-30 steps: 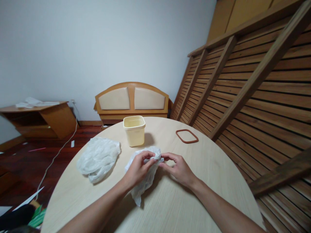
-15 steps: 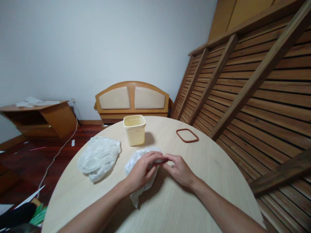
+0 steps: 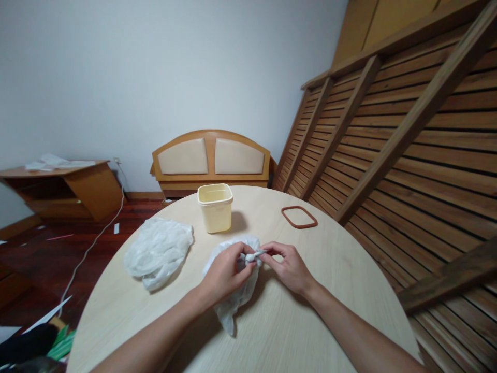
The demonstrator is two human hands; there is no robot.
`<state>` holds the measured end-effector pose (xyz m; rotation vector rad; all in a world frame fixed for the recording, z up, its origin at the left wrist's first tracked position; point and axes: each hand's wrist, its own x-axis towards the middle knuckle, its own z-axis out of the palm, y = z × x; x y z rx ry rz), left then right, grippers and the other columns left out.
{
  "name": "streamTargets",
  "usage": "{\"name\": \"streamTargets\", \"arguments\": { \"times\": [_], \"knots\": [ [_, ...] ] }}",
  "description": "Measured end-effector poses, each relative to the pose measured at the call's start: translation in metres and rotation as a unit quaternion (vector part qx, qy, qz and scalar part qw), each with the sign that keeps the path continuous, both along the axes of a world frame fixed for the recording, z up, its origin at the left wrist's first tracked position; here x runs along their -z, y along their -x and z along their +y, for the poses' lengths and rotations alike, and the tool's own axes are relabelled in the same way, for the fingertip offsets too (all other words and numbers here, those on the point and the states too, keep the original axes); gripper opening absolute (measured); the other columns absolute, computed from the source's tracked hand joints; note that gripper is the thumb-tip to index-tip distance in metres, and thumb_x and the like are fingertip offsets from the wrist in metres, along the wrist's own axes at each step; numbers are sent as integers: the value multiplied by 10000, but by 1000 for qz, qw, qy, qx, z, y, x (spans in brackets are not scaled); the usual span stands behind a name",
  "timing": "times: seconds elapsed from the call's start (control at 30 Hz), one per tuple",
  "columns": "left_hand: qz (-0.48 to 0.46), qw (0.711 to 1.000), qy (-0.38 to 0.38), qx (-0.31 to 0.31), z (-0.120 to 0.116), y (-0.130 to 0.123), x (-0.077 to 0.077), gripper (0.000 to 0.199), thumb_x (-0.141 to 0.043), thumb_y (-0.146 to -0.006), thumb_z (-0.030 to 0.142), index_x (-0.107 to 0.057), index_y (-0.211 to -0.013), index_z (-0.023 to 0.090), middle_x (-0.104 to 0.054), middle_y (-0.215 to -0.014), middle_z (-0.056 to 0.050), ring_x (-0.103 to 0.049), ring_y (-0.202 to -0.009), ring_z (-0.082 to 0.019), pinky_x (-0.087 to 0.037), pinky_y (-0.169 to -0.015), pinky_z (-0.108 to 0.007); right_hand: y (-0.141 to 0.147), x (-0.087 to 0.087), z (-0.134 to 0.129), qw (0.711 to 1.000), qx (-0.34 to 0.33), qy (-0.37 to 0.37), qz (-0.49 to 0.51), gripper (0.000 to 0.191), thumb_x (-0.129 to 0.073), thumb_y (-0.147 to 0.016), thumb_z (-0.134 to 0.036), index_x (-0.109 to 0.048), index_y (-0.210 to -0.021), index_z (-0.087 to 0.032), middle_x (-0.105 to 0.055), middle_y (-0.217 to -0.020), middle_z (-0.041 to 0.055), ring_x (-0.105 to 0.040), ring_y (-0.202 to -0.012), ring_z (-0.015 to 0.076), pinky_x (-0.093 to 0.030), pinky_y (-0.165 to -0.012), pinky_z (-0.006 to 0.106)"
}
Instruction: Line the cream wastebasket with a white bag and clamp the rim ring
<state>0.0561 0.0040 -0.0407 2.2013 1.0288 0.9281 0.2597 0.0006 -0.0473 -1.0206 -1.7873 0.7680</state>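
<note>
A thin white plastic bag (image 3: pixel 235 305) is bunched between my hands over the middle of the table, part of it hanging toward me. My left hand (image 3: pixel 227 269) grips it with thumb and fingers around a gathered, twisted part that looks like a knot. Between thumb and fingertips, my right hand (image 3: pixel 285 267) pinches a twisted end of the same bag. Just beyond stands an upright, pale yellow plastic container (image 3: pixel 215 215) with its top uncovered. To the left lies a second crumpled white plastic bag (image 3: pixel 159 251).
A brown, rounded-square ring (image 3: pixel 298 226) lies flat on the round, light wooden table (image 3: pixel 330 321) at the right. Slatted wooden panels (image 3: pixel 388 171) lean close to the table's right edge. Behind are a headboard (image 3: pixel 212 155) and, at left, a low cabinet (image 3: pixel 89 189).
My fingers have parted slightly, so the twisted part of the bag now shows between them. The bag's hanging end has shifted a little to the right. The container, ring and other bag have stayed put.
</note>
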Motion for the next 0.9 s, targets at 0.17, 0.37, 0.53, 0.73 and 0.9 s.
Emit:
{"name": "streamTargets", "arguments": {
  "times": [0.17, 0.37, 0.53, 0.73, 0.9],
  "knots": [
    [10, 1000, 4, 3, 1, 1, 1, 173, -612, -912, 280, -611, -1074, 219, -718, -1039, -45, -653, -940, -217, -488, -847, -351, -3, 1, 0, 998, 11, -34, -47, 146, -593, -954, -297, -712, -982, -217, -750, -905, 17, -701, -844, 178, -521, -785, 291],
    [28, 1000, -8, -13, 1, 1, 0, 189, -608, -936, 321, -611, -1099, 226, -732, -1056, -43, -675, -961, -227, -502, -855, -366, -5, 2, 1, 998, 30, -16, -55, 166, -545, -978, -322, -669, -1010, -217, -737, -924, 24, -696, -853, 184, -523, -761, 294],
    [46, 998, -34, -24, 2, 2, 4, 194, -591, -945, 337, -610, -1108, 232, -739, -1070, -52, -685, -980, -243, -521, -865, -391, -3, 4, -1, 995, 13, -53, -80, 270, -661, -898, -287, -607, -1155, -226, -719, -1068, 47, -676, -953, 196, -528, -876, 344],
    [42, 994, -92, -36, 6, 8, 6, 308, -568, -936, 332, -567, -1221, 217, -699, -1218, -103, -654, -1130, -267, -518, -982, -456, -9, 4, 3, 993, 4, -77, -93, 332, -668, -880, -226, -621, -1206, -265, -710, -1160, 36, -667, -1044, 195, -510, -947, 354],
    [83, 990, -109, -38, 15, 15, 4, 540, -656, -872, 393, -524, -1355, 188, -481, -1516, -171, -449, -1407, -329, -374, -1166, -546, -36, -1, 15, 980, 52, -111, -155, 350, -602, -845, -146, -633, -1185, -225, -693, -1098, 62, -660, -992, 210, -519, -908, 367]
  ]
}}
